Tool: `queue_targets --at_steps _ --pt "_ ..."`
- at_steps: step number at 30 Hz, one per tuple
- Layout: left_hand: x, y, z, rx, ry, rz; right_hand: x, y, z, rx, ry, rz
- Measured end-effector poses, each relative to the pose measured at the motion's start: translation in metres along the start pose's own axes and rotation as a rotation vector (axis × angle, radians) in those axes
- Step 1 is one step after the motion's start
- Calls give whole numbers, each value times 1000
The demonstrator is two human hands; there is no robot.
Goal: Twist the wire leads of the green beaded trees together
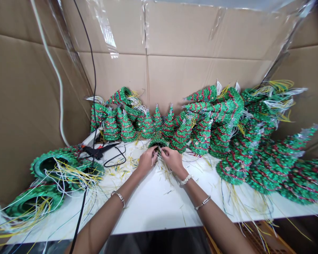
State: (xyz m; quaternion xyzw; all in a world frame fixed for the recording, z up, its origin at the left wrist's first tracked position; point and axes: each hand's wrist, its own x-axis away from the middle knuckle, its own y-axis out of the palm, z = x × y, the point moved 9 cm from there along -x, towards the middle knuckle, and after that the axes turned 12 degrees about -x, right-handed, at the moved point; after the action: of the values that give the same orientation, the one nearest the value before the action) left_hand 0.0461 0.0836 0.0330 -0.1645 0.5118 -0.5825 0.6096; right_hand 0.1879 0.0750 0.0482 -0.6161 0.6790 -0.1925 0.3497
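The left hand [147, 160] and right hand [173, 160] pinch thin wires [162, 165] inside the base of a green glitter tree [157, 139] on the tabletop [148, 208].

Silver bangles [118, 198], white beaded bracelet [186, 179]

The white surface [148, 213] in front of the wrists gives the widest way for passing, and only thin cut wire ends lie on it. Just ahead of the left hand [147, 159] and right hand [172, 160], a row of green glitter trees [148, 127] blocks the way forward, with the cardboard wall [175, 77] behind it. To the right, large lying trees [241, 158] stand in the way. To the left, tipped trees [50, 165] with loose wires and a black cable [81, 218] hinder passing.
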Motion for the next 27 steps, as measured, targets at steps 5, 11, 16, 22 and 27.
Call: queue_targets --at_steps 5,11,16,22,27 --pt "0 9 -9 220 -20 -39 -1 0 1 -35 -10 5" --pt "0 6 -4 179 53 -33 -1 5 0 -79 -36 -71" --pt "2 -2 6 35 78 -74 -2 8 0 -146 -54 -88" --pt "2 -1 8 -153 51 -85 1 9 -1 -228 -43 -102" --pt "1 0 8 -245 54 -66 2 5 0 -119 -9 -70"
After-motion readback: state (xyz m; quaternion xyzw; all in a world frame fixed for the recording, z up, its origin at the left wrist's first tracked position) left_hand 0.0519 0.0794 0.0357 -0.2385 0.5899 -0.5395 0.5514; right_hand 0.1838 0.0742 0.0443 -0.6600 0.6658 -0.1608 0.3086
